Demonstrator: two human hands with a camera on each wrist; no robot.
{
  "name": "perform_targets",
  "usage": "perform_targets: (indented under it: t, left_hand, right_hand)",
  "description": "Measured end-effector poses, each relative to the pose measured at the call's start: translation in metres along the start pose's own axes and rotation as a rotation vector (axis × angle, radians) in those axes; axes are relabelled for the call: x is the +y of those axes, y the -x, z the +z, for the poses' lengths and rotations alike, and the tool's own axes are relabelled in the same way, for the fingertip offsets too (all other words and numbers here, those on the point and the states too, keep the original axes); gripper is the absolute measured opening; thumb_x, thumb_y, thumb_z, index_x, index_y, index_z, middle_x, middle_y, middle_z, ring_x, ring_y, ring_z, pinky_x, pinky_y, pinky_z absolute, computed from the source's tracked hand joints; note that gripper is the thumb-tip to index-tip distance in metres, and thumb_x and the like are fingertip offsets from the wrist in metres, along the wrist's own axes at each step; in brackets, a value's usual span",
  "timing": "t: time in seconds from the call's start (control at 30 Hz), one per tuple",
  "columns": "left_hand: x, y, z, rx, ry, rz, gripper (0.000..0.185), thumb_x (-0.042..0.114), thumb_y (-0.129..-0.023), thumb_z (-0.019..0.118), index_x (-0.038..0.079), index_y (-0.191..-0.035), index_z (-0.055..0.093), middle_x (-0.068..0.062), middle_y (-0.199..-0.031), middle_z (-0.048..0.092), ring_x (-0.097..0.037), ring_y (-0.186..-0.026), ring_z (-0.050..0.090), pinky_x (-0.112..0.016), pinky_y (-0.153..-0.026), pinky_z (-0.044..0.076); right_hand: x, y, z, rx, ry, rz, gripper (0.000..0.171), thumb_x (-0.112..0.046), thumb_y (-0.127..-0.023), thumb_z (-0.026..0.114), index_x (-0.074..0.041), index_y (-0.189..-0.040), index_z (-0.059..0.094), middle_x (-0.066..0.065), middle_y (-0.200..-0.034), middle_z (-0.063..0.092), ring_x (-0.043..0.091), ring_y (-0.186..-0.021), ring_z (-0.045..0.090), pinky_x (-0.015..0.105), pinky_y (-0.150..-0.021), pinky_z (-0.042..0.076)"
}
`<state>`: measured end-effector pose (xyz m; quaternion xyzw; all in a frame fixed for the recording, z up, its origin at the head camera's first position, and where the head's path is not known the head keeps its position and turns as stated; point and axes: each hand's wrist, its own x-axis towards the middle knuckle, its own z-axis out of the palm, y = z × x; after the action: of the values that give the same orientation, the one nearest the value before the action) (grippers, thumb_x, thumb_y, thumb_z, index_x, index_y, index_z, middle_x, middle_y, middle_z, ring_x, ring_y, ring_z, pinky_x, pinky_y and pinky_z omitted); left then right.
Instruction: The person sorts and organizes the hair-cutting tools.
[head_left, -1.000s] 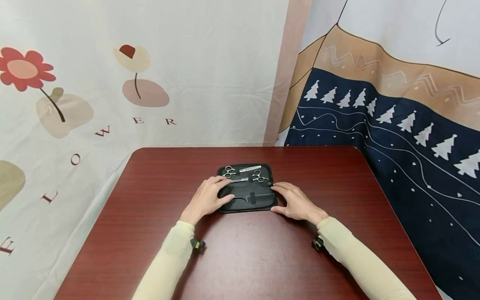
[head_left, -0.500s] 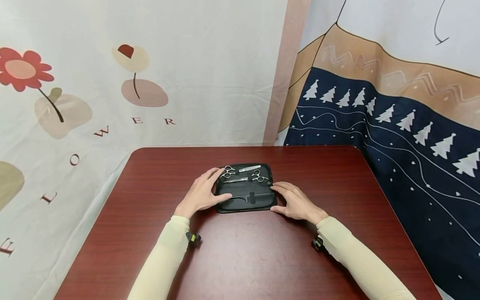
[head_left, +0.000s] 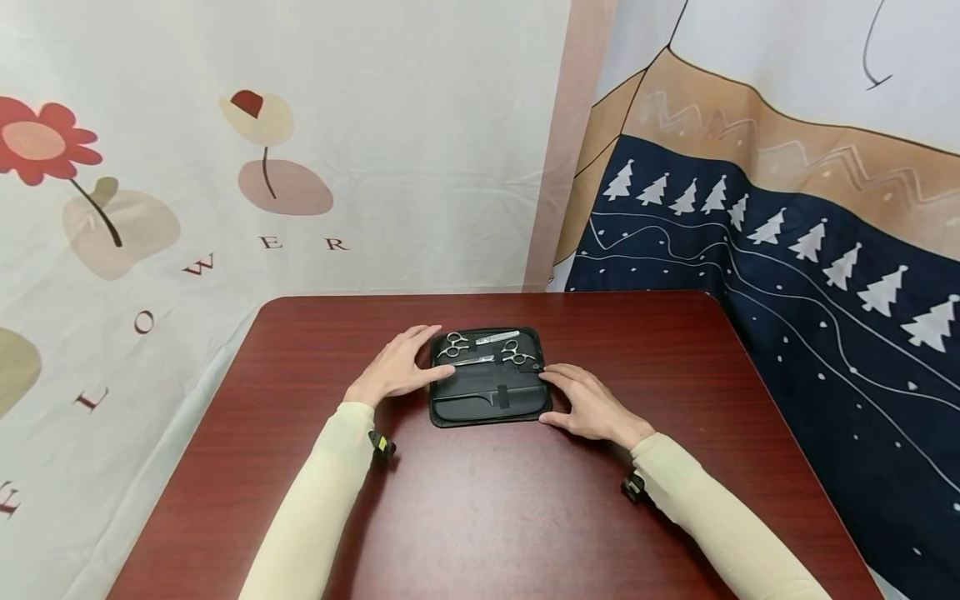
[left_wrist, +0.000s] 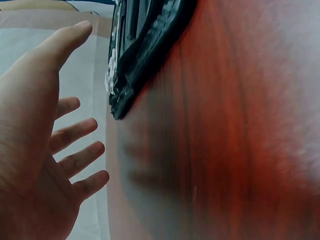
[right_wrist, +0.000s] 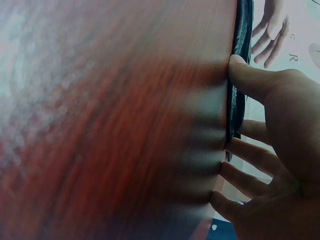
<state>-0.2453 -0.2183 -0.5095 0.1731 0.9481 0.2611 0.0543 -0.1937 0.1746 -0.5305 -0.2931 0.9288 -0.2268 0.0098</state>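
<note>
**Both hands at the open case**

Your left hand [head_left: 395, 367] lies relaxed, fingers straight, at the left edge of the black case [head_left: 487, 396]; its thumb reaches toward the case near the scissor rings, but you cannot tell from the head view whether it touches. The left wrist view shows the fingers spread and off the case. Your right hand [head_left: 588, 404] is also loose, thumb and fingertips pressed against the case's right edge, gripping nothing. The case lies open and flat mid-bench [head_left: 525, 517]. Two scissors [head_left: 480, 343] sit in its far half, and a comb [head_left: 480, 394] in the near half.
</note>
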Motion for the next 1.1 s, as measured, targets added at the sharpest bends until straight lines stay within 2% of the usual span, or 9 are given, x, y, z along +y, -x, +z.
perform_targets:
  t: [0.43, 0.57, 0.67, 0.7, 0.83, 0.9, 0.97, 1.0, 1.1]
  left_hand:
    - [-0.008, -0.018, 0.002, -0.038, -0.018, -0.039, 0.089, 0.063, -0.105, 0.067, 0.014, -0.175, 0.043, -0.025, -0.179, 0.042, -0.05, -0.167, 0.039, -0.075, -0.133, 0.034]
    - [-0.007, -0.022, 0.004, -0.008, -0.024, -0.01, 0.076, 0.053, -0.108, 0.059, 0.011, -0.17, 0.05, -0.026, -0.174, 0.049, -0.05, -0.164, 0.043, -0.079, -0.13, 0.034]
    - [-0.006, -0.025, 0.006, 0.015, 0.002, 0.011, 0.066, 0.043, -0.11, 0.053, 0.008, -0.167, 0.055, -0.024, -0.17, 0.055, -0.05, -0.161, 0.048, -0.077, -0.129, 0.037]
    - [-0.011, -0.028, 0.01, 0.031, 0.0, 0.029, 0.064, 0.041, -0.111, 0.051, 0.008, -0.166, 0.056, -0.024, -0.169, 0.058, -0.048, -0.16, 0.051, -0.071, -0.131, 0.041]
    - [-0.011, -0.033, 0.014, 0.049, 0.03, 0.033, 0.057, 0.031, -0.113, 0.049, 0.006, -0.163, 0.06, -0.023, -0.164, 0.062, -0.047, -0.156, 0.055, -0.069, -0.129, 0.044]
    - [-0.017, -0.037, 0.02, 0.076, 0.028, 0.041, 0.053, 0.028, -0.113, 0.048, 0.006, -0.16, 0.062, -0.023, -0.161, 0.065, -0.047, -0.153, 0.058, -0.067, -0.126, 0.047]
    - [-0.01, -0.037, 0.017, 0.069, 0.045, 0.021, 0.051, 0.021, -0.113, 0.048, 0.005, -0.16, 0.062, -0.025, -0.161, 0.064, -0.048, -0.153, 0.058, -0.067, -0.127, 0.047]
    - [-0.019, -0.042, 0.023, 0.087, 0.051, 0.031, 0.051, 0.022, -0.113, 0.048, 0.006, -0.159, 0.064, -0.024, -0.159, 0.066, -0.047, -0.152, 0.059, -0.066, -0.126, 0.048]
    - [-0.025, -0.049, 0.028, 0.109, 0.087, 0.016, 0.049, 0.021, -0.113, 0.049, 0.007, -0.158, 0.065, -0.023, -0.157, 0.067, -0.045, -0.151, 0.06, -0.066, -0.126, 0.048]
  right_hand:
    - [-0.001, -0.001, 0.0, -0.009, -0.007, 0.005, 0.076, -0.038, -0.095, 0.092, -0.001, -0.156, 0.064, 0.022, -0.163, 0.062, 0.043, -0.156, 0.057, 0.062, -0.13, 0.047]
    - [-0.001, -0.001, 0.0, -0.008, -0.006, 0.007, 0.076, -0.038, -0.095, 0.092, -0.001, -0.156, 0.064, 0.023, -0.163, 0.062, 0.044, -0.156, 0.056, 0.062, -0.131, 0.046]
    - [0.0, -0.001, 0.0, -0.006, -0.006, 0.011, 0.076, -0.038, -0.095, 0.092, -0.001, -0.156, 0.064, 0.023, -0.163, 0.062, 0.044, -0.157, 0.056, 0.062, -0.131, 0.046]
    - [0.0, 0.0, 0.0, -0.006, -0.006, 0.012, 0.076, -0.038, -0.095, 0.092, -0.001, -0.156, 0.064, 0.023, -0.163, 0.062, 0.044, -0.157, 0.056, 0.062, -0.131, 0.046]
    - [0.0, 0.0, 0.0, -0.006, -0.011, 0.013, 0.076, -0.037, -0.095, 0.092, -0.001, -0.156, 0.064, 0.023, -0.163, 0.062, 0.045, -0.157, 0.056, 0.063, -0.131, 0.045]
    - [0.0, 0.0, 0.0, -0.007, -0.014, 0.015, 0.076, -0.037, -0.095, 0.092, -0.001, -0.156, 0.064, 0.023, -0.163, 0.062, 0.046, -0.157, 0.055, 0.063, -0.131, 0.045]
    - [0.001, 0.0, 0.0, -0.005, -0.012, 0.014, 0.076, -0.037, -0.095, 0.092, -0.001, -0.156, 0.064, 0.023, -0.162, 0.063, 0.046, -0.157, 0.056, 0.063, -0.131, 0.045]
    - [0.001, 0.0, 0.0, -0.004, -0.011, 0.014, 0.076, -0.037, -0.095, 0.092, -0.001, -0.156, 0.064, 0.023, -0.162, 0.063, 0.045, -0.157, 0.056, 0.063, -0.131, 0.045]
    - [0.001, -0.001, 0.001, -0.002, -0.011, 0.017, 0.076, -0.038, -0.095, 0.092, -0.001, -0.156, 0.064, 0.022, -0.162, 0.063, 0.045, -0.157, 0.055, 0.063, -0.132, 0.045]
